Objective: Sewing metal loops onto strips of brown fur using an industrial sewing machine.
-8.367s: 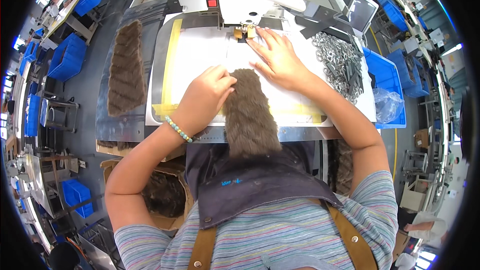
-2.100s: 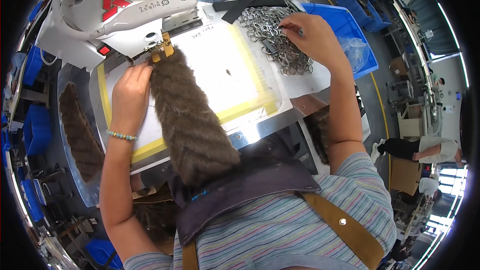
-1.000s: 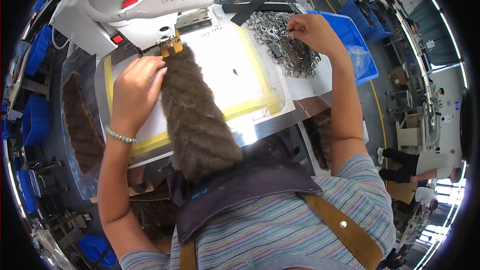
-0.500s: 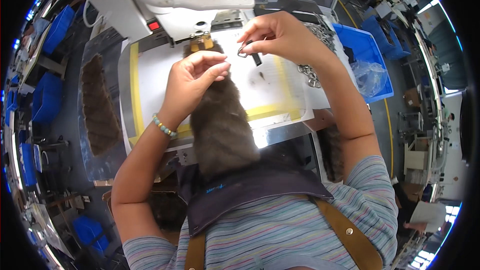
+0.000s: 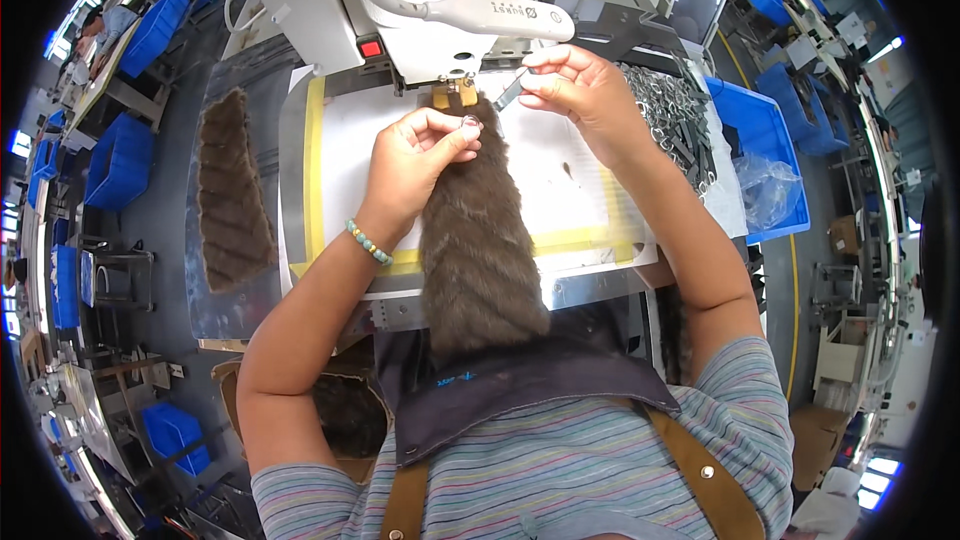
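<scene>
A long brown fur strip (image 5: 480, 240) runs from my lap over the white work plate (image 5: 370, 115), its far end at the yellow clamp (image 5: 455, 93) of a white sewing machine (image 5: 455, 15). My left hand (image 5: 420, 155), with a beaded bracelet, is over the fur, thumb and fingertips pinching a small metal ring (image 5: 470, 122). Just right of the clamp, my right hand (image 5: 590, 95) grips a short, narrow dark strip (image 5: 511, 91), which slants down toward the ring. I cannot tell whether strip and ring are joined.
Dark straps with metal rings (image 5: 685, 125) lie heaped at right, beside a blue bin (image 5: 770, 130) holding clear plastic. Another brown fur piece (image 5: 233, 195) rests on the table's left side. A screen (image 5: 697, 5) stands behind. The machine's pale arm (image 5: 500, 12) overhangs the work area.
The metal ring has gone from my right fingers to my left fingertips. My right hand now grips the dark strip, which has swung to the ring's upper right. The whole view has shifted slightly.
</scene>
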